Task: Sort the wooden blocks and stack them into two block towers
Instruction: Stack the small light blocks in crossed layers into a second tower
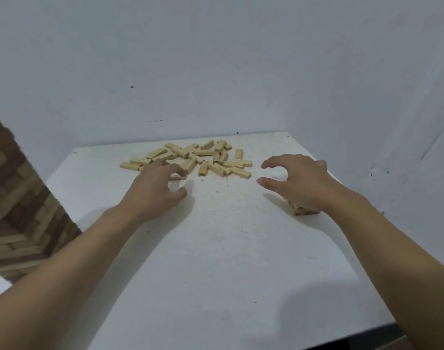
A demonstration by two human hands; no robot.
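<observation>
A white desk (216, 261) stands in a corner formed by pale walls (190, 59). At its far middle lies a loose pile of light wooden blocks (205, 160), scattered flat and crossing one another at many angles, with one block (238, 153) lying a little apart at the pile's right end.

The left hand (152, 193) reaches forward to the near left edge of the pile. Its fingers (174, 170) are curved into a wide C with the thumb held well away from them, and nothing is gripped between them. The fingertips sit over a block at the near edge of the pile, though whether they touch it cannot be told.

The right hand (299, 183) hangs to the right of the pile, palm down, its fingers (274, 162) spread and arched like a claw, thumb and forefinger apart with only the bare desk showing through the gap. It holds nothing. Under the heel of this hand and the wrist stands a short stack of light blocks (304, 210); only its lower near corner shows, so its height and whether the hand touches it cannot be told.

At the left edge of the view, close to the camera and blurred, rises a tall tower of mixed dark and tan blocks (19, 205), laid in alternating layers. The left forearm crosses in front of its base.
</observation>
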